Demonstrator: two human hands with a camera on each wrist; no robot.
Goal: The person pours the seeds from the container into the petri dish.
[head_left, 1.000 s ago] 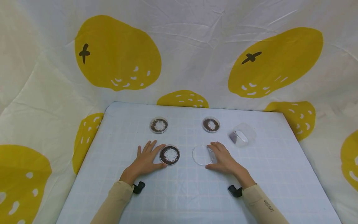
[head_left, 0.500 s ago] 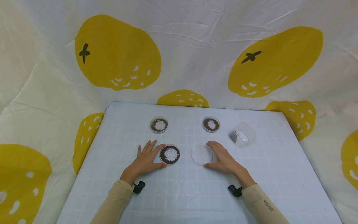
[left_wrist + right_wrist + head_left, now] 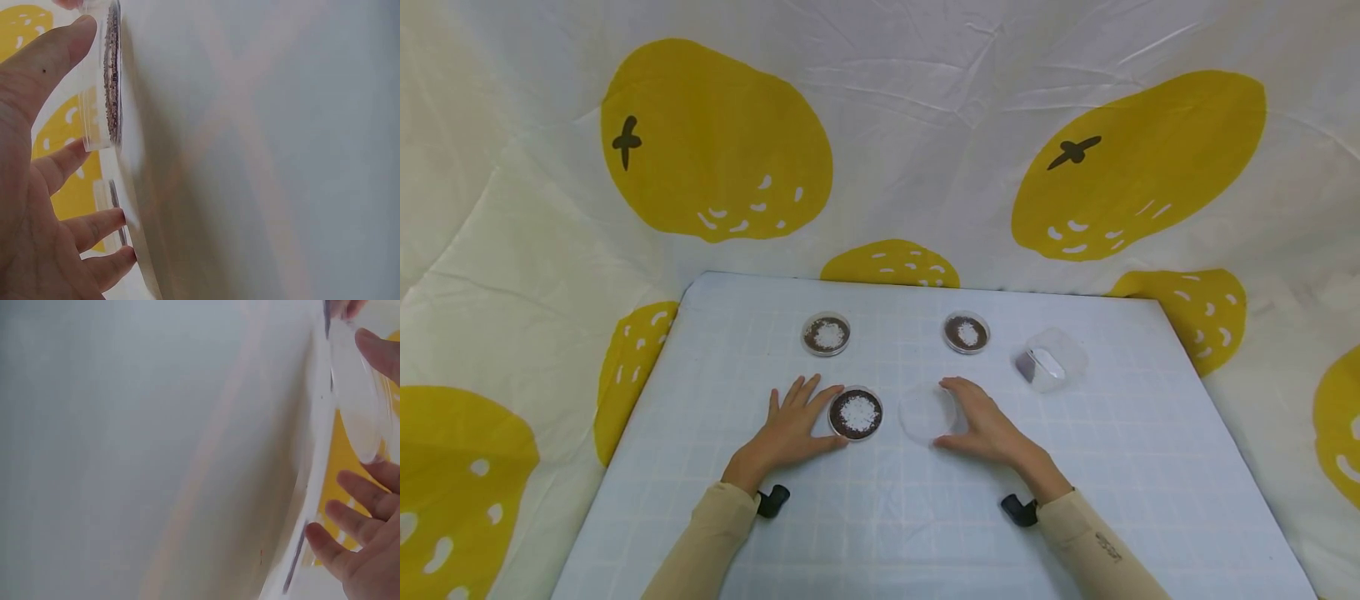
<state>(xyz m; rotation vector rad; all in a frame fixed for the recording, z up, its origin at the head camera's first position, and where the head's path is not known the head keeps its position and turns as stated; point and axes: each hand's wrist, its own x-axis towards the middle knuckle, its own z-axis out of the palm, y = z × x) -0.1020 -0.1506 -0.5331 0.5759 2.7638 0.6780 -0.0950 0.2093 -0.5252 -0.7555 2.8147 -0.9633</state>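
Observation:
My left hand [image 3: 786, 435] holds a round petri dish [image 3: 856, 413] by its edge, thumb and index finger on opposite sides, the other fingers spread. Dark brown grains with a patch of white bits on top fill it. In the left wrist view the dish [image 3: 103, 87] stands on the table. My right hand [image 3: 988, 425] grips a clear, round petri dish lid [image 3: 927, 413] between thumb and index finger, just right of the dish. The right wrist view has this lid [image 3: 357, 394] tilted and raised off the tabletop. A gap separates lid and dish.
Two more petri dishes with dark grains and white bits stand farther back, one at left [image 3: 826, 335] and one at right [image 3: 966, 333]. A clear plastic container [image 3: 1051, 361] sits at the right. A fruit-patterned cloth [image 3: 917, 167] hangs behind the white table [image 3: 880, 533].
My right hand has moved left with the clear lid, bringing it closer to the dish, and the lid has come up and tilted. The left hand and its dish have stayed put.

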